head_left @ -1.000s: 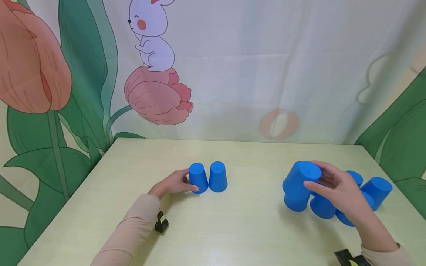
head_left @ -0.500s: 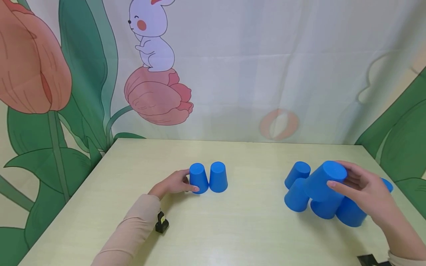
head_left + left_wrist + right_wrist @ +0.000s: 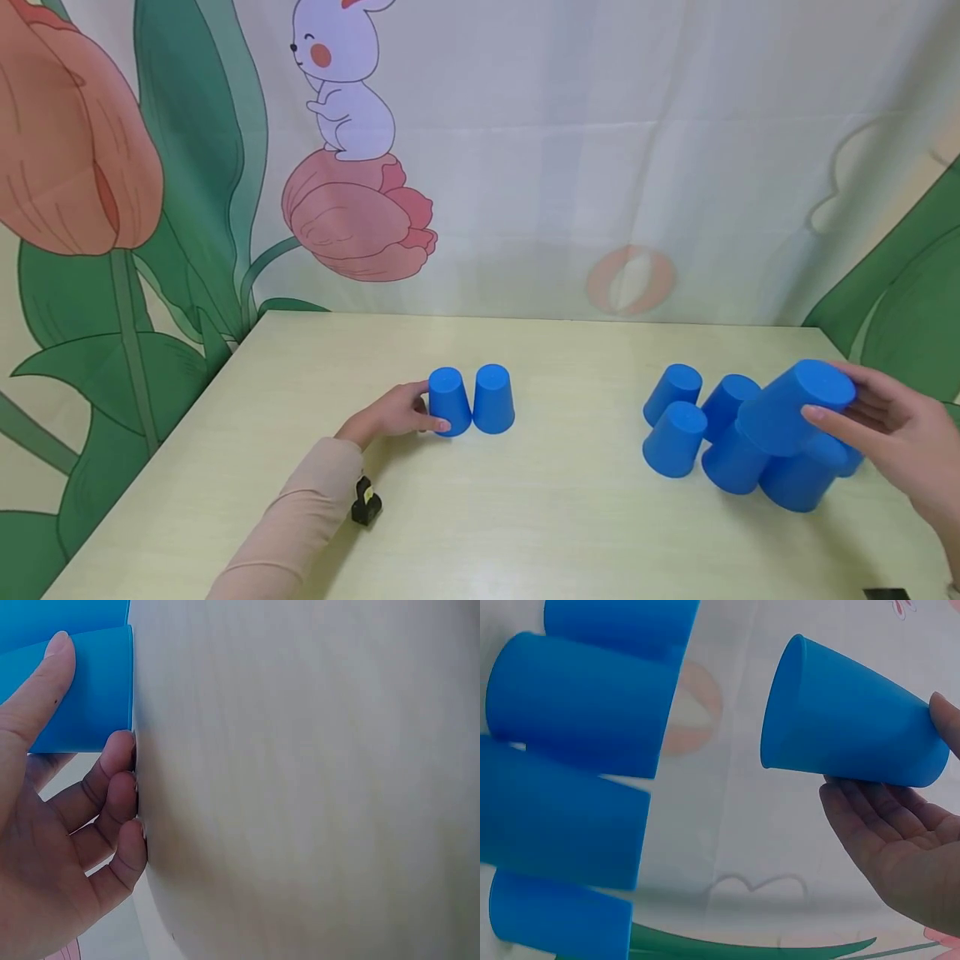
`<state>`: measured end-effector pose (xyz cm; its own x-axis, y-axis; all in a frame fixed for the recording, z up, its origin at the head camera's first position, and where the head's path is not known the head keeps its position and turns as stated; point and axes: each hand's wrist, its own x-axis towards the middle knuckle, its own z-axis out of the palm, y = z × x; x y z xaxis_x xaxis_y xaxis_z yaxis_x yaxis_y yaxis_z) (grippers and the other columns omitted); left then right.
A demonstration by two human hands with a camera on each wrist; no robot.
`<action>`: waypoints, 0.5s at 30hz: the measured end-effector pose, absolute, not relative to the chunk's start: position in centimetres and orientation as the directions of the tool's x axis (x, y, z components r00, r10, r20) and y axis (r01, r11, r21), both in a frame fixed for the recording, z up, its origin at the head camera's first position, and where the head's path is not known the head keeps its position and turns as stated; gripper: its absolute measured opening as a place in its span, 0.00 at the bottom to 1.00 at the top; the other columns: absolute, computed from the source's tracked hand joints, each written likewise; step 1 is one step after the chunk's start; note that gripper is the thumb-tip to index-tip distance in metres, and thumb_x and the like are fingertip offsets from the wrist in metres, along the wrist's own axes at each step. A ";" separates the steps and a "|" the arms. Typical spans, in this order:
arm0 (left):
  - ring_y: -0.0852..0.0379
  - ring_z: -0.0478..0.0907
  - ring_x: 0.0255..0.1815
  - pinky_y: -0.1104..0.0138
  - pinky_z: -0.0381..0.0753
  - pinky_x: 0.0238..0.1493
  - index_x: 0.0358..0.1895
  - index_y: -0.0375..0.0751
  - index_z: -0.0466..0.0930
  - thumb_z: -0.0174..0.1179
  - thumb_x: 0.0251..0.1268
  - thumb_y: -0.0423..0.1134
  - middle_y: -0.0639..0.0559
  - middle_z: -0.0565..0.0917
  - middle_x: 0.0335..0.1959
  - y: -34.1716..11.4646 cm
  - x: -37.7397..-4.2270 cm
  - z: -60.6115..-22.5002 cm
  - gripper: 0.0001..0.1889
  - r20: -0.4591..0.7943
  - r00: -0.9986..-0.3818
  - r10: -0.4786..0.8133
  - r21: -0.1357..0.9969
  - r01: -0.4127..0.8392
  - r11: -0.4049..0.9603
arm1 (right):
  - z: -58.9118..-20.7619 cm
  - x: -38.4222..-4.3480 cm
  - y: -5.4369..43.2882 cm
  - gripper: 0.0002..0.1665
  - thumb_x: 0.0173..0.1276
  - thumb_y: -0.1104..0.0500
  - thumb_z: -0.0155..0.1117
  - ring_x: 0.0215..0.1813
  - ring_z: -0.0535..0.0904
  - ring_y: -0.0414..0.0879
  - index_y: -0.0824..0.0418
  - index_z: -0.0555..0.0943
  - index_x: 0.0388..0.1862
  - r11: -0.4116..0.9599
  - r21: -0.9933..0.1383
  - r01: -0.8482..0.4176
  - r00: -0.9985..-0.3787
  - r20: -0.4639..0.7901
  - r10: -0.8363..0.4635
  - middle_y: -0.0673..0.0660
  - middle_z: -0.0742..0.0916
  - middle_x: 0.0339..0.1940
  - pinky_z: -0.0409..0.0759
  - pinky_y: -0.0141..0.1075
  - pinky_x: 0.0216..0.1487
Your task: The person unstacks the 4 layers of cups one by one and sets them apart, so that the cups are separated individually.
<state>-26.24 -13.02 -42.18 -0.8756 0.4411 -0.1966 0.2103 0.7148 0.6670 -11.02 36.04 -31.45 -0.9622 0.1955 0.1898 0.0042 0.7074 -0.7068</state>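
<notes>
Two upside-down blue cups stand side by side left of the table's middle. My left hand (image 3: 390,412) grips the left cup (image 3: 448,404), its thumb across the front and the other fingers bent near the tabletop in the left wrist view; the right cup (image 3: 494,400) stands close beside it. At the right, my right hand (image 3: 896,429) holds another blue cup (image 3: 791,408) in the air by its narrow upper end, mouth down and slightly tilted. In the right wrist view this raised cup (image 3: 855,720) hangs apart from the cups under it.
Several upside-down blue cups (image 3: 673,442) stand in two rows at the right of the pale table (image 3: 570,500); the raised cup hides some of them. A printed curtain (image 3: 510,183) hangs behind the table's far edge.
My right hand has carried its cup rightward above the group, from the leftmost cups to the right end. My left hand and its two cups have stayed in place.
</notes>
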 end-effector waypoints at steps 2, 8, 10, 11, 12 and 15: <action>0.55 0.74 0.28 0.65 0.74 0.32 0.59 0.39 0.66 0.66 0.52 0.48 0.51 0.78 0.28 -13.0 -26.2 -42.2 0.32 -0.197 -0.875 0.441 0.667 0.210 0.715 | -31.5 -10.8 36.5 0.40 0.64 0.52 0.60 0.39 0.69 0.24 0.66 0.57 0.69 0.706 -0.708 0.011 -0.956 0.201 0.216 0.59 0.76 0.53 0.75 0.26 0.43; 0.55 0.74 0.28 0.65 0.74 0.32 0.59 0.39 0.66 0.66 0.52 0.48 0.51 0.78 0.28 -13.0 -26.2 -42.2 0.32 -0.198 -0.875 0.441 0.665 0.211 0.716 | -31.8 -10.4 37.8 0.38 0.65 0.55 0.59 0.36 0.61 0.16 0.70 0.58 0.67 0.735 -0.678 -0.005 -0.932 0.270 0.242 0.44 0.74 0.48 0.69 0.16 0.41; 0.55 0.74 0.28 0.65 0.74 0.32 0.59 0.39 0.66 0.66 0.52 0.48 0.51 0.77 0.28 -13.0 -26.1 -42.3 0.32 -0.196 -0.876 0.441 0.664 0.213 0.717 | -31.8 -10.2 38.1 0.37 0.64 0.56 0.60 0.34 0.61 0.15 0.73 0.58 0.65 0.744 -0.668 -0.015 -0.921 0.300 0.251 0.45 0.76 0.47 0.66 0.13 0.36; 0.55 0.74 0.28 0.65 0.74 0.32 0.59 0.39 0.66 0.66 0.51 0.48 0.51 0.77 0.28 -13.0 -26.1 -42.2 0.32 -0.195 -0.875 0.442 0.664 0.214 0.716 | -31.8 -10.1 38.3 0.37 0.64 0.57 0.60 0.34 0.60 0.14 0.74 0.59 0.65 0.748 -0.664 -0.015 -0.917 0.308 0.255 0.47 0.76 0.47 0.64 0.11 0.31; 0.55 0.74 0.28 0.65 0.74 0.32 0.59 0.39 0.66 0.66 0.52 0.48 0.51 0.77 0.28 -13.0 -26.1 -42.2 0.32 -0.194 -0.875 0.444 0.663 0.216 0.717 | -31.9 -10.0 38.5 0.37 0.64 0.57 0.60 0.34 0.60 0.14 0.75 0.58 0.64 0.750 -0.661 -0.017 -0.913 0.315 0.257 0.46 0.76 0.47 0.64 0.11 0.33; 0.55 0.74 0.29 0.65 0.74 0.33 0.59 0.39 0.66 0.66 0.52 0.48 0.51 0.78 0.29 -13.0 -26.1 -42.2 0.32 -0.196 -0.871 0.450 0.667 0.218 0.713 | -32.4 -10.1 39.9 0.36 0.64 0.59 0.60 0.33 0.60 0.13 0.76 0.59 0.63 0.760 -0.650 -0.022 -0.903 0.339 0.264 0.37 0.74 0.42 0.64 0.11 0.30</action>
<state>-26.08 -13.01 -42.23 -0.8714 0.4497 -0.1959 0.2180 0.7128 0.6667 -10.07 39.88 -32.44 -0.9030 0.2638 0.3391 -0.0219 0.7600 -0.6495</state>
